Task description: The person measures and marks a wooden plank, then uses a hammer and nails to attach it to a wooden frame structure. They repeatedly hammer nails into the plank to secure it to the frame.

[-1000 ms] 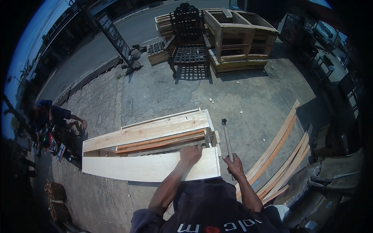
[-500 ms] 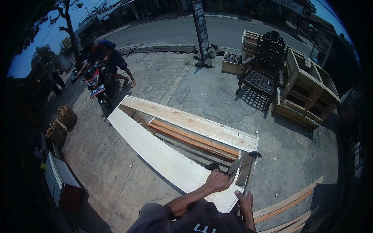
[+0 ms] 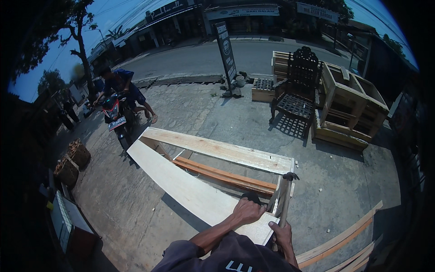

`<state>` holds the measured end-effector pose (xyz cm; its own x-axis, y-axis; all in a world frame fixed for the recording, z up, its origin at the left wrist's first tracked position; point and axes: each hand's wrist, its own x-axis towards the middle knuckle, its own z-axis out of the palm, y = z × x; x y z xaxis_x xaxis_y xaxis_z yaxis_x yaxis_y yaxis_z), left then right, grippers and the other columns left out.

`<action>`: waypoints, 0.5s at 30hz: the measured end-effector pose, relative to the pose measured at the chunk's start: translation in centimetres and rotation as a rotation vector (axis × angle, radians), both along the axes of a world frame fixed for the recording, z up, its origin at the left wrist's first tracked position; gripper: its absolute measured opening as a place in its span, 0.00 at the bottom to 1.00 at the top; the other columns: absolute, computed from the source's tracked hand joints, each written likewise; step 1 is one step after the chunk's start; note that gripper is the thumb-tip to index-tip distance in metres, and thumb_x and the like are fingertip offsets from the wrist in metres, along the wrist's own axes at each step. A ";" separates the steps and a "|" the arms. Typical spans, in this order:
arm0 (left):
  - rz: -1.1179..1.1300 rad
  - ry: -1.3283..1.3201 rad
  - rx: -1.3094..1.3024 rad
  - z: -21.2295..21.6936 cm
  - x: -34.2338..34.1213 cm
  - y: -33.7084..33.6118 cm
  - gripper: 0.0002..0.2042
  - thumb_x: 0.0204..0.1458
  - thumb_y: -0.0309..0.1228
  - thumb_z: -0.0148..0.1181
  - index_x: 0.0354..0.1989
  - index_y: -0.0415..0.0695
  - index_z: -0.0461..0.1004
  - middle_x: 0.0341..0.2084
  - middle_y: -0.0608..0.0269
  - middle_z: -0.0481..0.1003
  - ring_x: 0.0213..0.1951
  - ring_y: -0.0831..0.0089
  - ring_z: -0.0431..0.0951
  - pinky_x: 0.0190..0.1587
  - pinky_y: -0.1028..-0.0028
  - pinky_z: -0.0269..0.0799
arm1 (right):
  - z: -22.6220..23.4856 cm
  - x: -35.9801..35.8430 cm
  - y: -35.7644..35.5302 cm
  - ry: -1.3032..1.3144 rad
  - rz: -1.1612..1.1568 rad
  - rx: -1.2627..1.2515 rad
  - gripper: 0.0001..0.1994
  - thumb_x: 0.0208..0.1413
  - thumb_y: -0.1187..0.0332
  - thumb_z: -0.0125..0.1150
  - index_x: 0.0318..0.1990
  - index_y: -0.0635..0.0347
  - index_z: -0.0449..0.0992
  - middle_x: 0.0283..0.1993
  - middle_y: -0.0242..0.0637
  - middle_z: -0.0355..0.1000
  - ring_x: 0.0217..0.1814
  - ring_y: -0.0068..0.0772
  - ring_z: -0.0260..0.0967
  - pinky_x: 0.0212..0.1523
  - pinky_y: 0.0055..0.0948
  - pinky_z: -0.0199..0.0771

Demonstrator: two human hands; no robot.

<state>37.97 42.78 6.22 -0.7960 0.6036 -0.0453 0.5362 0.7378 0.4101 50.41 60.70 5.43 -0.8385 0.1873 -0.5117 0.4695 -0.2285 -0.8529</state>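
A long, narrow wooden frame (image 3: 179, 188) of pale boards lies in front of me, its near end by my body. My left hand (image 3: 248, 211) rests over the inner edge of its near board with fingers curled; what they grip is hidden. A dark rounded thing (image 3: 251, 197) shows just beyond the knuckles. My right hand (image 3: 282, 233) is closed round the handle of a claw hammer (image 3: 285, 199), held upright beside the frame's near right corner, its black head uppermost. Orange-brown wooden strips (image 3: 226, 174) run lengthwise inside the frame.
Loose wooden strips (image 3: 346, 235) lie on the concrete at lower right. Farther back stand a dark carved chair (image 3: 299, 90) and unfinished wooden cabinets (image 3: 349, 104). At left a person (image 3: 122, 86) is beside a motorcycle (image 3: 118, 115). Filled baskets (image 3: 72, 161) sit at far left.
My view has tilted up, showing more of the street. The hammer and both hands sit slightly farther left in the picture; both hands remain closed. The person by the motorcycle has raised their head.
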 end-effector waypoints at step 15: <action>0.014 -0.039 -0.175 1.7 -4.9 2.5 0.35 0.70 0.51 0.36 0.29 0.33 0.83 0.25 0.35 0.80 0.36 0.39 0.83 0.52 0.49 0.74 | -0.1 2.8 2.2 -0.048 -0.072 0.144 0.20 0.66 0.52 0.63 0.49 0.63 0.74 0.22 0.29 0.69 0.15 0.21 0.63 0.17 0.26 0.64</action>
<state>33.10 45.26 7.89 -0.7999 0.5726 -0.1796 0.5113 0.8070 0.2956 53.19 62.92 5.33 -0.7954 0.3198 -0.5148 0.4977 -0.1400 -0.8560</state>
